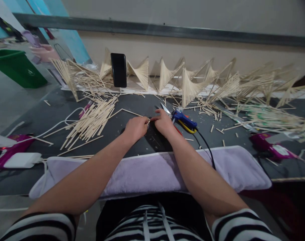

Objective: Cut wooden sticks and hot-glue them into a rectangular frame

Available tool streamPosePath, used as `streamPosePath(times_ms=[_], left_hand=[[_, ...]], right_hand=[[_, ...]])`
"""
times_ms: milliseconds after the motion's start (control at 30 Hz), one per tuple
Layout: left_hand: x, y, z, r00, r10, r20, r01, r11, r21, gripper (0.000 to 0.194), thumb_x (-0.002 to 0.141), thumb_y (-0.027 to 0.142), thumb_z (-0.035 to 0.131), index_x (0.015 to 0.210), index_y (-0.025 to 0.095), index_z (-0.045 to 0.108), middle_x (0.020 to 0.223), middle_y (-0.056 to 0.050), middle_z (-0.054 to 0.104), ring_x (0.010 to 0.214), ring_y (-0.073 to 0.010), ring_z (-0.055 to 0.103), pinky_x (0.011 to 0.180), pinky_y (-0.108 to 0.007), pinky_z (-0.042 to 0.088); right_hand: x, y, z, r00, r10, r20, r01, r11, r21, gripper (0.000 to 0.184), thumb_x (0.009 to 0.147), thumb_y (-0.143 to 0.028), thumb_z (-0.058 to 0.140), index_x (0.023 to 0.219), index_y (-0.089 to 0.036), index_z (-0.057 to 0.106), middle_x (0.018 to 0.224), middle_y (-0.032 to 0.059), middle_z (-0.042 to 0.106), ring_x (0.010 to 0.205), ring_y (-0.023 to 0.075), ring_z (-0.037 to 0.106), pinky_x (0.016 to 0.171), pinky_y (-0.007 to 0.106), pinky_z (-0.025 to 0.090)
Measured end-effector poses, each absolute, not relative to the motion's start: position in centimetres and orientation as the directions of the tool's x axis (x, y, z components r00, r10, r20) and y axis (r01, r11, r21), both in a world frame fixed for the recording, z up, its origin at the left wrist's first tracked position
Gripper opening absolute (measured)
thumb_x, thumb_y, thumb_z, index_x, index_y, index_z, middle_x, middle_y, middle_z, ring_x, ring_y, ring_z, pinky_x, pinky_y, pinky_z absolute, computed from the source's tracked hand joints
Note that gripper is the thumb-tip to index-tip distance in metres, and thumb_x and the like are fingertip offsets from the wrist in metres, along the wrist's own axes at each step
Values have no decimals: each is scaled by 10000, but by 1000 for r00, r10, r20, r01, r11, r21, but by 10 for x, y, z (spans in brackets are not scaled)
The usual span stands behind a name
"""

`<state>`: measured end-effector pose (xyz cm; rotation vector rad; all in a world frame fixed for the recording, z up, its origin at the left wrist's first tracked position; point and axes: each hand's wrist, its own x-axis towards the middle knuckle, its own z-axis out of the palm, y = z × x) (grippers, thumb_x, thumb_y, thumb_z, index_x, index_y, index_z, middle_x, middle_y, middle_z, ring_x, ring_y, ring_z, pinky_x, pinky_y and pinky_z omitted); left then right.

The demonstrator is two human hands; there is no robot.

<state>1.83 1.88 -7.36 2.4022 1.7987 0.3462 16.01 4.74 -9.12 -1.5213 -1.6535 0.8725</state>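
My left hand (136, 129) is closed, pinching thin wooden sticks near their meeting point over the dark table. One long wooden stick (132, 113) runs from it up and left, meeting another at an angle. My right hand (164, 123) is just to the right, its fingertips drawn together at the same stick end; the exact contact is small and partly hidden. Beside my right hand lies a blue glue gun (184, 119) with a black cable. Scissors (165, 108) lie partly under it and my hand, blades pointing away.
A pile of loose sticks (92, 122) lies on the left. Twisted stick structures (192, 85) line the back, near a propped phone (118, 70). A lilac cloth (144, 174) covers the front edge. Magenta devices (273, 146) with cables lie at both sides. A green bin (18, 68) stands left.
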Motion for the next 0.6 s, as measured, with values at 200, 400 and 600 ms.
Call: streamPosePath(times_ms=[200, 400, 600], left_hand=[[19, 18, -71, 253, 964, 81, 936, -265, 233, 230, 808, 263, 439, 943, 239, 624, 963, -45, 662, 920, -199, 588, 755, -273, 414], [20, 18, -71, 252, 965, 77, 933, -264, 243, 231, 811, 267, 439, 944, 240, 625, 964, -51, 662, 921, -202, 588, 762, -281, 414], [19, 18, -72, 251, 964, 88, 937, -265, 226, 231, 809, 263, 432, 937, 239, 623, 958, -48, 663, 906, -199, 591, 746, -274, 412]], right_hand=[[160, 48, -93, -55, 997, 48, 496, 69, -866, 652, 519, -27, 399, 1155, -162, 443, 840, 59, 674, 832, 212, 618, 766, 341, 452], [160, 48, -94, -55, 997, 46, 495, 68, -866, 643, 530, -36, 408, 1162, -152, 437, 840, 64, 672, 849, 212, 611, 781, 343, 448], [160, 46, -90, -54, 997, 47, 509, 68, -858, 636, 525, -35, 402, 1150, -145, 444, 837, 66, 674, 833, 210, 614, 756, 332, 454]])
